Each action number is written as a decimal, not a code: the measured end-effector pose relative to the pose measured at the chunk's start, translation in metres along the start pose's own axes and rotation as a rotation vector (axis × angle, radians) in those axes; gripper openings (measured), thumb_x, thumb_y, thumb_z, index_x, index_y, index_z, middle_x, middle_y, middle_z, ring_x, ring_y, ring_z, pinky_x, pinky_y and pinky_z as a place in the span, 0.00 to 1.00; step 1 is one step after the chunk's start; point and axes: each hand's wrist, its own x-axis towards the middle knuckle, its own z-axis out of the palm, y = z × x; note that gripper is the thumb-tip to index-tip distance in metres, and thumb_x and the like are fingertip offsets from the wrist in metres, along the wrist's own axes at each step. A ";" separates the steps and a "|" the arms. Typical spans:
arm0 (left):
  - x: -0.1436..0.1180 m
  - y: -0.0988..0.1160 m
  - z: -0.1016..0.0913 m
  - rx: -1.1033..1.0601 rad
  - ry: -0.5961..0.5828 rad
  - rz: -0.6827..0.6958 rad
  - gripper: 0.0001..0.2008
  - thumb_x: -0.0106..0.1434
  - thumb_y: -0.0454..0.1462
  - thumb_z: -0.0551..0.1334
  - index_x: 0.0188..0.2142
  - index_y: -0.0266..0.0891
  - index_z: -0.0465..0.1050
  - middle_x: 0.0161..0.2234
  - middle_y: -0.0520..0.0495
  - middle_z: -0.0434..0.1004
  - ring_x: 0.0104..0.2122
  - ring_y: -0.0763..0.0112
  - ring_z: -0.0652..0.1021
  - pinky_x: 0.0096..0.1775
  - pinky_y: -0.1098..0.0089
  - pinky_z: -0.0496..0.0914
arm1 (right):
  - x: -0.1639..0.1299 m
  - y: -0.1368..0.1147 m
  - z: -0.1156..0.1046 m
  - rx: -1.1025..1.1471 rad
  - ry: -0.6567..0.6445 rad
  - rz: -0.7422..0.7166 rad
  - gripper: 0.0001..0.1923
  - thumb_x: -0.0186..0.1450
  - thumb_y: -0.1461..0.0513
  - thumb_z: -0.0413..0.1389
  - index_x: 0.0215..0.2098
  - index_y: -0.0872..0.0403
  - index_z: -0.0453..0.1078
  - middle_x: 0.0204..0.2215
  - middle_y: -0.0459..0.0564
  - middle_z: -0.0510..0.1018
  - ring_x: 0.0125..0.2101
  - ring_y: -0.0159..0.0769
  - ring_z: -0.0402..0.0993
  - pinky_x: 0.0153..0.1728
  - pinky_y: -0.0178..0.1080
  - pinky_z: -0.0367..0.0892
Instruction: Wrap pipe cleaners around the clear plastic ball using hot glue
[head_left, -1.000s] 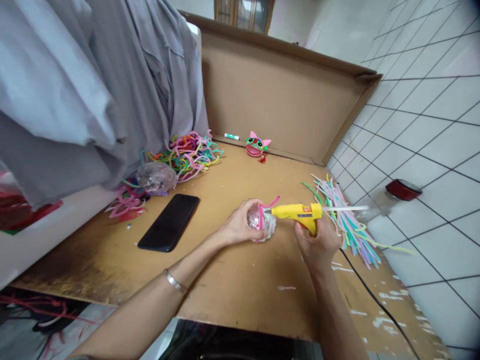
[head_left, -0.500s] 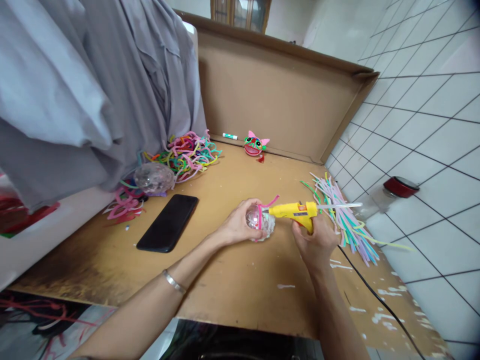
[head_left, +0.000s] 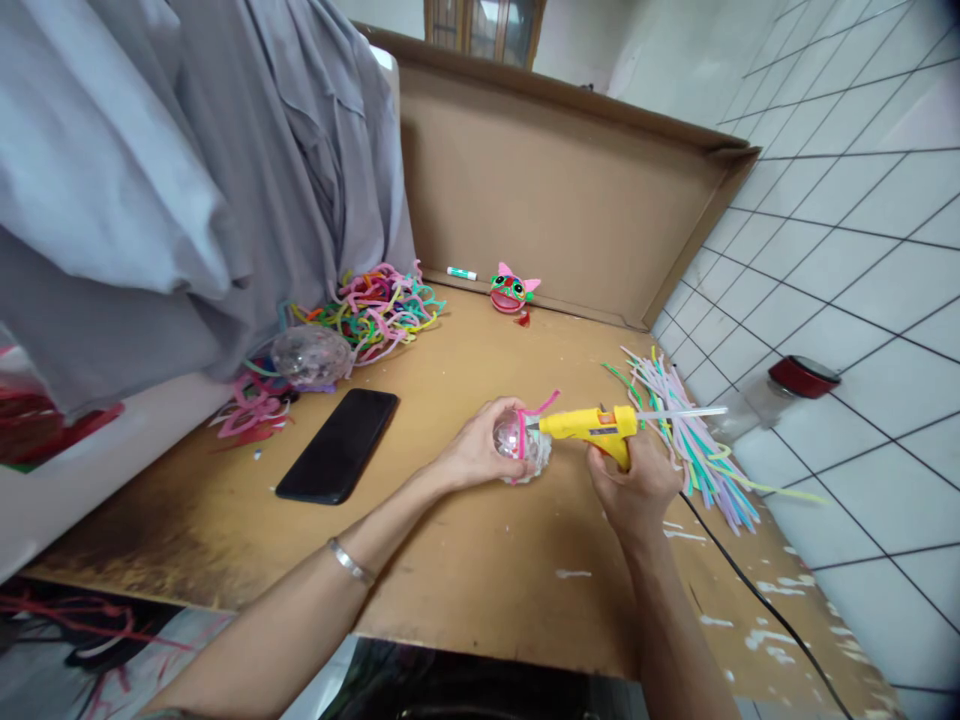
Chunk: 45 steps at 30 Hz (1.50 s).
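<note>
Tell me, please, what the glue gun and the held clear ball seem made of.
Glue gun: probably smooth hard plastic; its yellow body looks moulded. Held clear ball: likely glossy plastic, being see-through with bright glints; glass is possible.

- Left hand point(head_left: 480, 450): bare, with an uncovered forearm point(head_left: 296, 610) running back toward the lower left.
- Bracelet point(head_left: 350, 562): a narrow, silver-coloured band with a shiny surface, worn around the left forearm above the wrist (any engraving is too small to make out).
- Sleeve edge point(head_left: 163, 714): a thin greyish sliver on the left arm.
- Right hand point(head_left: 637, 485): bare, its forearm likewise uncovered.
</note>
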 end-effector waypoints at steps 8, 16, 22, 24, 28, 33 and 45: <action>0.001 -0.001 0.000 0.004 -0.001 0.000 0.37 0.41 0.34 0.73 0.52 0.41 0.67 0.48 0.43 0.75 0.46 0.58 0.76 0.49 0.60 0.71 | 0.001 -0.001 -0.001 0.009 0.034 0.018 0.05 0.60 0.62 0.56 0.34 0.52 0.65 0.26 0.48 0.75 0.29 0.38 0.72 0.32 0.37 0.64; -0.001 0.003 -0.001 0.016 -0.011 -0.021 0.38 0.41 0.35 0.74 0.53 0.41 0.66 0.48 0.44 0.75 0.47 0.58 0.77 0.50 0.60 0.71 | 0.002 -0.001 -0.001 -0.026 0.028 -0.013 0.05 0.61 0.62 0.56 0.31 0.51 0.62 0.22 0.44 0.70 0.24 0.36 0.67 0.29 0.37 0.60; 0.000 0.002 -0.002 0.001 -0.015 -0.009 0.37 0.42 0.34 0.74 0.52 0.41 0.66 0.48 0.43 0.75 0.46 0.59 0.77 0.49 0.61 0.71 | 0.002 -0.002 -0.002 0.007 0.032 -0.038 0.04 0.61 0.63 0.57 0.33 0.51 0.64 0.22 0.45 0.71 0.25 0.37 0.67 0.29 0.37 0.61; 0.000 0.002 -0.001 -0.003 -0.016 -0.010 0.37 0.41 0.34 0.74 0.52 0.41 0.66 0.48 0.43 0.75 0.46 0.58 0.77 0.49 0.61 0.71 | 0.002 -0.002 -0.003 0.002 0.033 -0.041 0.04 0.61 0.63 0.57 0.33 0.51 0.64 0.22 0.44 0.70 0.24 0.36 0.67 0.28 0.37 0.61; 0.000 0.004 -0.001 -0.004 -0.021 -0.023 0.38 0.41 0.34 0.73 0.53 0.40 0.65 0.48 0.43 0.76 0.46 0.58 0.77 0.49 0.60 0.71 | 0.001 -0.001 -0.002 -0.013 0.032 -0.034 0.04 0.61 0.63 0.57 0.32 0.51 0.64 0.22 0.44 0.70 0.24 0.36 0.67 0.29 0.37 0.61; -0.001 0.004 -0.001 -0.006 -0.026 -0.033 0.38 0.41 0.34 0.73 0.53 0.41 0.65 0.47 0.43 0.76 0.45 0.58 0.78 0.49 0.60 0.71 | 0.000 -0.002 -0.002 -0.016 0.019 -0.015 0.04 0.62 0.62 0.56 0.32 0.52 0.64 0.22 0.45 0.70 0.24 0.36 0.67 0.29 0.37 0.61; 0.000 0.002 -0.001 0.005 -0.027 -0.027 0.38 0.42 0.34 0.73 0.54 0.42 0.65 0.48 0.43 0.76 0.45 0.58 0.78 0.50 0.58 0.71 | 0.000 -0.002 -0.002 -0.025 0.017 -0.033 0.04 0.62 0.63 0.56 0.33 0.51 0.64 0.21 0.43 0.68 0.22 0.34 0.65 0.26 0.37 0.59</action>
